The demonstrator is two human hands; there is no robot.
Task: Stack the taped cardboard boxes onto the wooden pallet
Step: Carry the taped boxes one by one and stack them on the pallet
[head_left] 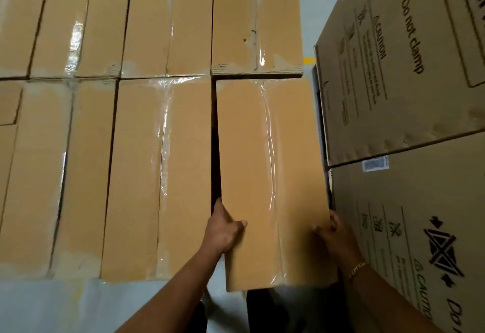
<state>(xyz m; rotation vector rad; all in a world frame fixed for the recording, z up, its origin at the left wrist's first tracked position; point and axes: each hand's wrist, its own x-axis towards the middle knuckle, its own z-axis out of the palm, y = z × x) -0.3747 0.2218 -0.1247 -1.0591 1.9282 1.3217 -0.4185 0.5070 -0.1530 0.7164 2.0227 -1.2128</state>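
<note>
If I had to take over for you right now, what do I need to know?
Left hand: grips the held box at its left edge, thumb on top.
Right hand: grips its right edge.
Held box: at the right end of the near row, beside the stacked boxes. There is a dark gap between them, and its near end sticks out past the row.
Done: two rows of taped boxes lie side by side. The pallet is not in view.
Left: probably push the box in flush and close the gap. Mind the printed cartons close on the right.
</note>
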